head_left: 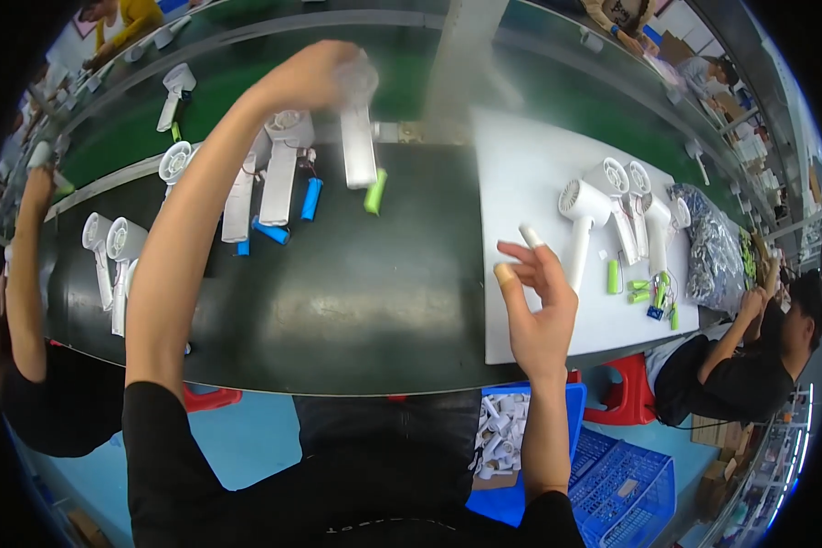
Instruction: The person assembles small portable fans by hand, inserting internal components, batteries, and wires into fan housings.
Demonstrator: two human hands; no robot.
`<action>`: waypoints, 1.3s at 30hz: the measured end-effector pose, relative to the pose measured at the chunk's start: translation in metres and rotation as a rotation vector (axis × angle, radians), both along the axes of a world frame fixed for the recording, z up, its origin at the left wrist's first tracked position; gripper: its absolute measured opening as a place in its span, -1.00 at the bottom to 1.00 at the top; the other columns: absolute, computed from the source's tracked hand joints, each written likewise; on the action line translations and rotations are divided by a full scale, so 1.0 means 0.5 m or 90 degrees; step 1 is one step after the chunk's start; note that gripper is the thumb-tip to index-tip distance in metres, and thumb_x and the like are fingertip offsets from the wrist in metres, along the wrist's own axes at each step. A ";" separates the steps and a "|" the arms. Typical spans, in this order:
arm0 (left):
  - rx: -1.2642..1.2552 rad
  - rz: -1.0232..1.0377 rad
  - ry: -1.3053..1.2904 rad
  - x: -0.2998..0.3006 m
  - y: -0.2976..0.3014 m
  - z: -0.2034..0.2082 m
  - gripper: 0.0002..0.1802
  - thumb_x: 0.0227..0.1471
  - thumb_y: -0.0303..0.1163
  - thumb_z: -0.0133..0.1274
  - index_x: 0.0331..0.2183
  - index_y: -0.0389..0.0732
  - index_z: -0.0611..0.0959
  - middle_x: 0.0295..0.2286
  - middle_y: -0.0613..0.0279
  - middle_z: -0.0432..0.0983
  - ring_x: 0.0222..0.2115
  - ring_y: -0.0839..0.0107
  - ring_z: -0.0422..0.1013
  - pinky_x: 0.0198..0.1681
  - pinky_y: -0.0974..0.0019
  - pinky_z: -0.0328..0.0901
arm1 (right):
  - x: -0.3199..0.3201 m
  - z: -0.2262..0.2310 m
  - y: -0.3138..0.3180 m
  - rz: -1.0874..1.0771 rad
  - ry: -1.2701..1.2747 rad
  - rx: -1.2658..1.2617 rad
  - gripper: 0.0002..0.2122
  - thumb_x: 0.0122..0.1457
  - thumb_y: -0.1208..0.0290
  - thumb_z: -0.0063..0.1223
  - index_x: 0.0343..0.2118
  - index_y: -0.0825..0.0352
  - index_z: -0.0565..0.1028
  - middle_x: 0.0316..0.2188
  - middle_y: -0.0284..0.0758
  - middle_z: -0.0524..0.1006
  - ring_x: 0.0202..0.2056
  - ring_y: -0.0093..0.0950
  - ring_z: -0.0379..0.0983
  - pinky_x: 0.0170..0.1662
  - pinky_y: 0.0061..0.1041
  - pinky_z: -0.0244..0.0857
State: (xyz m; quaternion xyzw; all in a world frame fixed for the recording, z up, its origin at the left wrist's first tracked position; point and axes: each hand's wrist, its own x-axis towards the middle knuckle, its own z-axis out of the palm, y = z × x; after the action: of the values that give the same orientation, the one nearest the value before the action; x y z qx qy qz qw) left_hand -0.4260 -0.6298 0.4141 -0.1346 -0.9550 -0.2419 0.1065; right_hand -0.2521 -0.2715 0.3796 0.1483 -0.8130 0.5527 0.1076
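My left hand [315,78], reaching far across the bench, is closed on the round head of a white handheld fan [358,151]. The hand and that head are blurred. A green battery cell [374,194] shows at the lower end of the fan's handle. Over the left edge of the white sheet, my right hand [541,315] holds nothing, its fingers apart; pale covers sit on the thumb and a fingertip. Beyond it a white fan [582,219] lies on the sheet. More white fans [281,183] with blue cells [311,199] lie beside my left forearm.
On the white sheet [521,183] are more fans, loose green cells [613,277] and a clear plastic bag [712,256]. A pale post [466,73] rises at the far side. Below the bench stand a blue bin of white parts [502,434] and a blue crate [626,493]. Co-workers sit on both sides.
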 end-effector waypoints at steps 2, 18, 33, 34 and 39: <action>0.019 -0.006 -0.041 -0.106 -0.062 0.000 -0.27 -0.37 -0.58 0.31 -0.01 -0.39 0.52 -0.12 0.02 0.56 -0.09 0.24 0.48 0.04 0.24 0.32 | 0.010 0.014 0.012 -0.009 -0.021 0.012 -0.57 0.12 0.67 0.12 0.09 0.46 0.42 -0.19 -0.13 0.63 -0.30 -0.51 0.58 -0.16 -0.53 0.44; 0.034 -0.084 -0.050 -0.420 0.061 -0.055 -0.21 0.05 0.07 0.16 0.13 -0.32 0.46 0.04 -0.09 0.45 0.07 0.16 0.37 0.16 0.16 0.23 | 0.019 0.012 0.438 -0.464 -0.021 -0.030 -0.80 0.23 0.46 0.15 -0.19 0.52 0.53 -0.33 -0.31 0.62 -0.31 -0.60 0.51 -0.20 -0.63 0.36; 0.016 0.312 0.345 -0.358 -0.188 -0.052 -0.13 -0.11 -0.03 0.30 0.13 -0.34 0.41 -0.07 -0.08 0.53 -0.06 0.12 0.47 0.01 0.16 0.33 | -0.180 0.037 0.577 -0.286 -0.100 0.478 -0.74 0.02 0.44 0.22 -0.21 0.41 0.60 -0.26 -0.10 0.60 -0.30 -0.24 0.55 -0.18 -0.36 0.40; 0.032 0.267 0.315 -0.312 -0.144 -0.038 -0.14 -0.10 -0.06 0.29 0.14 -0.34 0.39 -0.11 -0.05 0.55 -0.11 0.16 0.50 -0.03 0.18 0.35 | -0.159 0.051 0.593 -0.310 -0.114 0.491 -0.74 0.02 0.44 0.22 -0.21 0.41 0.60 -0.26 -0.10 0.60 -0.30 -0.24 0.55 -0.18 -0.36 0.40; 0.038 0.337 0.264 0.021 -0.216 0.131 -0.13 -0.11 -0.12 0.25 0.19 -0.30 0.37 0.01 -0.07 0.47 0.01 0.21 0.43 0.09 0.26 0.28 | -0.183 0.045 0.569 -0.217 0.012 0.703 -0.74 -0.01 0.43 0.22 -0.21 0.35 0.62 -0.21 -0.16 0.52 -0.15 -0.16 0.47 -0.10 -0.29 0.36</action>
State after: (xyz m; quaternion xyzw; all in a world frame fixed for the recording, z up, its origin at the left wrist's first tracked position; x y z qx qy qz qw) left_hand -0.4157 -0.7377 0.4795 0.0749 -0.9074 -0.2013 0.3612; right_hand -0.3435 0.0129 0.4021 0.0543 -0.9924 0.0199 0.1087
